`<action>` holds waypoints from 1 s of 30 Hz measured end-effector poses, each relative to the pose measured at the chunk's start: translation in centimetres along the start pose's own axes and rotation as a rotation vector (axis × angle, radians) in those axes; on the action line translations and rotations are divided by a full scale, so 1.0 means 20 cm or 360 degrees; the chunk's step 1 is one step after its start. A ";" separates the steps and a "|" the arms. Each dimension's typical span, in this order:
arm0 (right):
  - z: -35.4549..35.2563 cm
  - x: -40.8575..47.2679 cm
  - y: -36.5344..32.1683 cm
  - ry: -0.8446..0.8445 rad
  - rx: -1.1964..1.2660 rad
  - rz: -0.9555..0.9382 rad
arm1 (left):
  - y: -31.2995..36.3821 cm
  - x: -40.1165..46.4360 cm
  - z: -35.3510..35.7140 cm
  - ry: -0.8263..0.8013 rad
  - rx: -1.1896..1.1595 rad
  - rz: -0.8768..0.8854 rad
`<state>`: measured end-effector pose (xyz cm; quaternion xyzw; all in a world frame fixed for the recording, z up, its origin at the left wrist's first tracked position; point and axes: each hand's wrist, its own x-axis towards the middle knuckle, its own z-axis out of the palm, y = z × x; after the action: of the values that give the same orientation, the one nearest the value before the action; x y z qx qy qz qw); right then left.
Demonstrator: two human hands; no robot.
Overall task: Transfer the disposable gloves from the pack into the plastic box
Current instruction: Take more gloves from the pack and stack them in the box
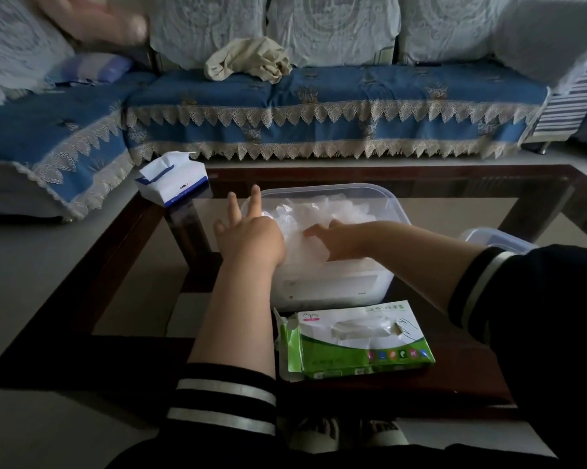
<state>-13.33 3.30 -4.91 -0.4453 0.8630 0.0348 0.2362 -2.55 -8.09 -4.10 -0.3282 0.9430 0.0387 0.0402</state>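
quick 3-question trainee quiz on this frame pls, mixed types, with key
1. True or false: the glove pack lies between the person and the plastic box.
2. Which hand has its fingers spread over the gloves at the box's left edge?
A. left hand
B. right hand
C. neither
3. Fill in: the tissue pack sits on the table to the far ____ of the box.

Key:
1. True; the pack is on the near side of the box.
2. A; the right hand reaches in from the right, low on the pile.
3. left
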 end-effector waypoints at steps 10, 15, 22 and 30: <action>-0.17 -0.20 0.16 0.0835 0.0866 0.0252 | 0.01 0.00 -0.04 -0.0155 -0.0022 -0.0084; -0.16 -0.47 0.25 0.1596 0.0744 0.0368 | 0.02 -0.12 -0.13 0.0127 -0.0095 -0.0085; 0.18 -0.70 0.06 0.0720 0.0753 0.0019 | 0.10 -0.39 -0.17 0.0882 -0.0673 0.0385; 0.49 -0.56 0.10 0.0523 0.0562 0.0134 | 0.20 -0.58 -0.01 -0.0466 -0.0425 0.0710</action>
<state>-5.63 15.60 -8.97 -0.3604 0.9003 -0.1796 0.1651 3.90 2.16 -2.45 -0.1062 0.9625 0.2174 0.1227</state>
